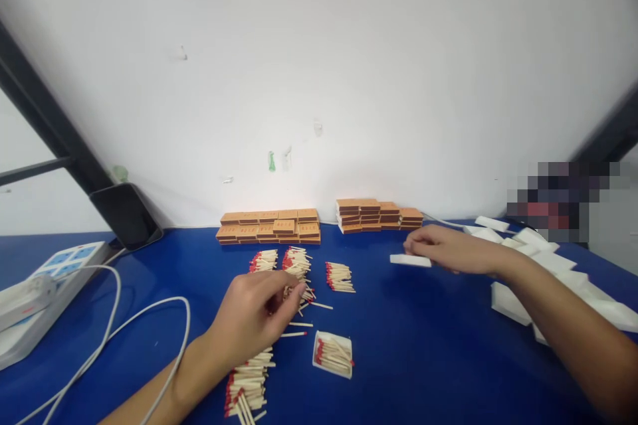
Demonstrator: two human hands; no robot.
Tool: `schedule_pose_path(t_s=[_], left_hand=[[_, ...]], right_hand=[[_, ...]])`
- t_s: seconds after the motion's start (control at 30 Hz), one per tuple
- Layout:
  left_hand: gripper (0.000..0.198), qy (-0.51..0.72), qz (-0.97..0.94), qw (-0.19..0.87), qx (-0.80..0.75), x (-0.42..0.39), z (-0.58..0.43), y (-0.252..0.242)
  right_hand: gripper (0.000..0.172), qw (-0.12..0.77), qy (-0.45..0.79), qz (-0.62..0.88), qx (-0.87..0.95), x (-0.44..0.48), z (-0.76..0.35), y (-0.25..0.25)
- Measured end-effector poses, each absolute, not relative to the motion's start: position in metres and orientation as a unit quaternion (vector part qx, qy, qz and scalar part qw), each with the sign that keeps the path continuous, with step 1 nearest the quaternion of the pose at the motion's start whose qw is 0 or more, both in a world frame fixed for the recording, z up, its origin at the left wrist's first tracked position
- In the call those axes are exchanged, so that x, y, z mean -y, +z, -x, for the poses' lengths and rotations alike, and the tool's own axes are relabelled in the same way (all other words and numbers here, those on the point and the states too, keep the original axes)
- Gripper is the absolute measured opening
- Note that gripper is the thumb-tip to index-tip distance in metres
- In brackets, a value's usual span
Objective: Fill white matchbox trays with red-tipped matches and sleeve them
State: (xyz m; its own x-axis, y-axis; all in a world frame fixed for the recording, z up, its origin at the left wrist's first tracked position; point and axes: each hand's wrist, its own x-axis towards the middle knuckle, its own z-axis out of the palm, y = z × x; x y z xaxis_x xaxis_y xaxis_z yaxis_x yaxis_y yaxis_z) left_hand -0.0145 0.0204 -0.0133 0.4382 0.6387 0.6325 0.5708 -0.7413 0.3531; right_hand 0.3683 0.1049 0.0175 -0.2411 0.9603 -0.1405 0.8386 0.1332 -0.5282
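Left hand (259,309): covers some red-tipped wooden matches (298,260), can't tell if gripping | Right hand (443,249), farther: holds thin white cardboard tray (409,260), inside hard to see

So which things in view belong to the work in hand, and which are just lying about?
In the work: loose matches by the left hand; white tray of matches; white piece in the right hand; other white trays; orange matchboxes.

Apparently lying about: power strip; white cable; black device.
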Motion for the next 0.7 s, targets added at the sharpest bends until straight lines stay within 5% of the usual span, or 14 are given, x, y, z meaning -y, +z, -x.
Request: schedule_pose_path(t_s=[0.1,0.4,0.57,0.7], left_hand=[[0.013,0.387,-0.851,0.049,-0.351,-0.015,0.008,-0.013],[0.013,0.385,-0.829,-0.027,-0.403,-0.013,0.006,-0.006],[0.011,0.378,-0.83,-0.027,-0.41,-0.018,0.006,-0.007],[0.02,0.364,-0.853,-0.011,-0.374,-0.013,0.003,-0.005]], right_hand=[[0.042,0.074,0.311,0.548,0.773,-0.103,-0.354,0.012],[0.054,0.037,0.125,0.592,0.796,-0.065,-0.31,0.015],[0.029,0.004,0.087,0.572,0.816,-0.053,-0.297,0.014],[0.012,0.093,0.146,0.49,0.854,-0.048,-0.282,0.021]])
